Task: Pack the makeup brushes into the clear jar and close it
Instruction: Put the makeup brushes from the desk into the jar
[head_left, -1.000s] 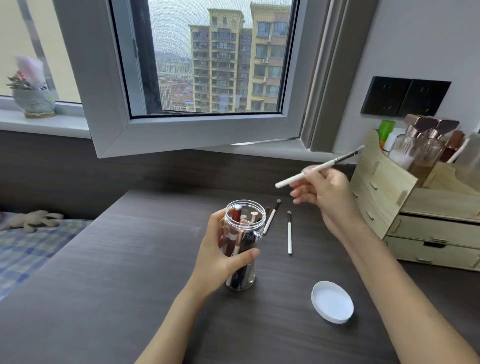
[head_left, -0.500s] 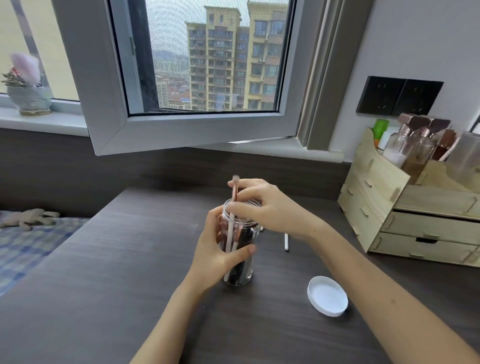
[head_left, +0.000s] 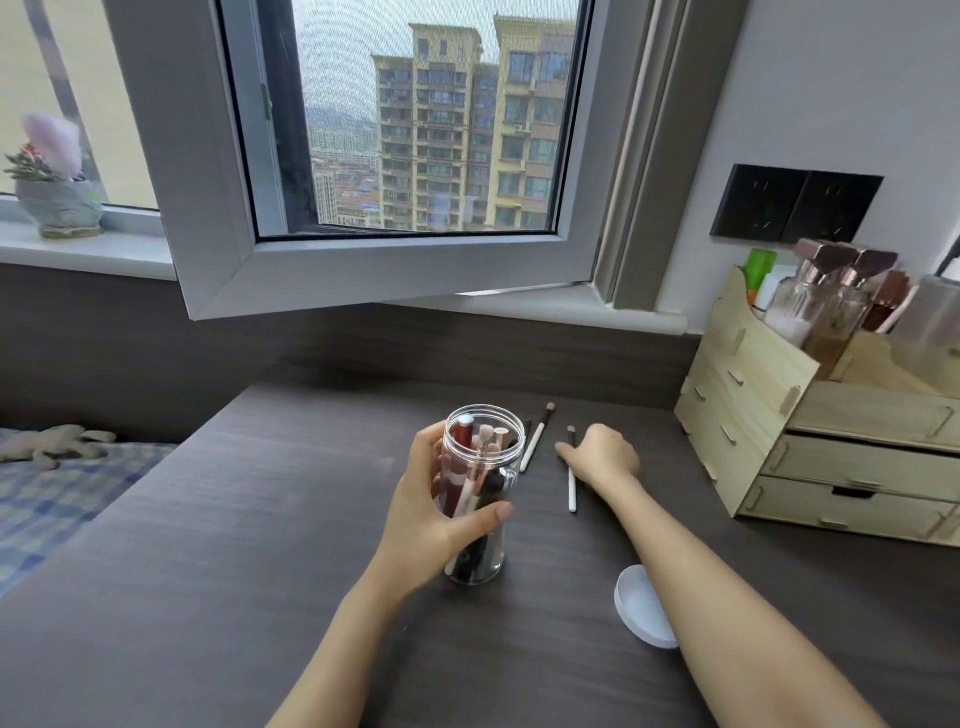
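The clear jar (head_left: 505, 469) stands upright and uncapped on the dark table (head_left: 249, 525), with several makeup brushes (head_left: 485, 439) upright inside. My left hand (head_left: 431, 514) is wrapped around the jar's side. My right hand (head_left: 605, 457) rests palm down on the table to the jar's right, its fingertips on a white-handled brush (head_left: 572, 491) that lies flat. My fingers hide whether they pinch it. Another white-handled brush (head_left: 535, 441) lies between the jar and that hand. The white lid (head_left: 641, 613) lies on the table, partly under my right forearm.
A wooden drawer organizer (head_left: 753, 415) with bottles stands at the right edge of the table. An open window sash (head_left: 363, 275) juts out above the table's back. A bed with a checked cover (head_left: 52, 499) lies to the left.
My right hand dropped the brush it carried into the jar, then moved right and down onto the brush lying on the table. My left hand kept holding the jar.
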